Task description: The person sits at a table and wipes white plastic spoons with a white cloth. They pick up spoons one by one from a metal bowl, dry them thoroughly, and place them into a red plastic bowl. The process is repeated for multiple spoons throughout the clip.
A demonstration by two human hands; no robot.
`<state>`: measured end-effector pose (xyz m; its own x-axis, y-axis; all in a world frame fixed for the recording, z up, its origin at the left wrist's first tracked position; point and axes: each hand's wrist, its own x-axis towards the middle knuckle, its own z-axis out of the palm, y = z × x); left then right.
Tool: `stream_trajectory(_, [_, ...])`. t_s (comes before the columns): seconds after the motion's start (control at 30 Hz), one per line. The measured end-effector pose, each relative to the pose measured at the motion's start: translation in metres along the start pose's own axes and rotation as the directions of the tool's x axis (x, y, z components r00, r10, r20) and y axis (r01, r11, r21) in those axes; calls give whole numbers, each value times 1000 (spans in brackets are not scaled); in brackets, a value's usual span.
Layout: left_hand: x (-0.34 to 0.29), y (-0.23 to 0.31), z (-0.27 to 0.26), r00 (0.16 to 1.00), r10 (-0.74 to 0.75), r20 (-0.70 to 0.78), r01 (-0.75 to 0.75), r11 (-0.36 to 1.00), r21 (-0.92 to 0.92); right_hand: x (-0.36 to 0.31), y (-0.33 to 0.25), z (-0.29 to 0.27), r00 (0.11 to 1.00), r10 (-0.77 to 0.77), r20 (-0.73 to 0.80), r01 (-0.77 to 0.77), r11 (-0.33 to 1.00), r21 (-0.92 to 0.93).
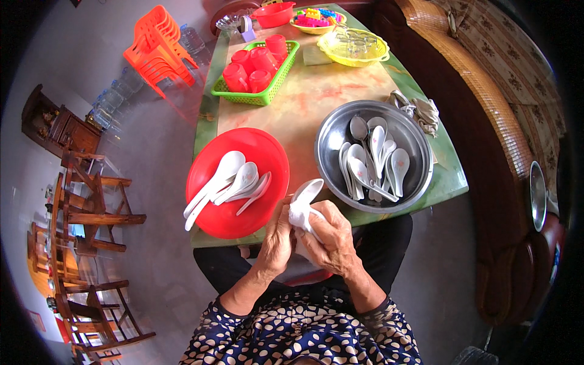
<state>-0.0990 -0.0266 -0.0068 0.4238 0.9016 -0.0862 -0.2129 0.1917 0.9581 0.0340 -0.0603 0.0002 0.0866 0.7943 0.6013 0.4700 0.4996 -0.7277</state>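
Between my two hands, just off the table's near edge, is a white soup spoon (309,191), its bowl pointing up and away from me. A white cloth (299,215) is wrapped about its handle. My left hand (278,236) closes around the cloth and spoon from the left. My right hand (329,237) grips the same cloth and spoon from the right, fingers curled. To the left, a red plastic basin (260,152) holds several white soup spoons (228,176). On the right stands a steel bowl (328,131) with several more spoons (377,155), one of them metal.
Farther back, a green basket (267,94) holds red mugs (263,61). A yellow basket (365,58) of glasses, a plate of colourful blocks (316,18) and a red bowl (274,15) stand beyond. Crumpled cloths (424,114) lie by the table's right edge. A sofa (486,109) runs along the right.
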Motion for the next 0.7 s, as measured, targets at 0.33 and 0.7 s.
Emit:
stream_trajectory(0.33, [-7,-4,-1,918,-349,187,395,839,-374,11,16,16,911,30,-411,-176,930,-322])
stream_trajectory(0.7, [-4,1,3,923,-375,-89,342,902,-263,5,6,8,996,0,-86,-22,967,-253])
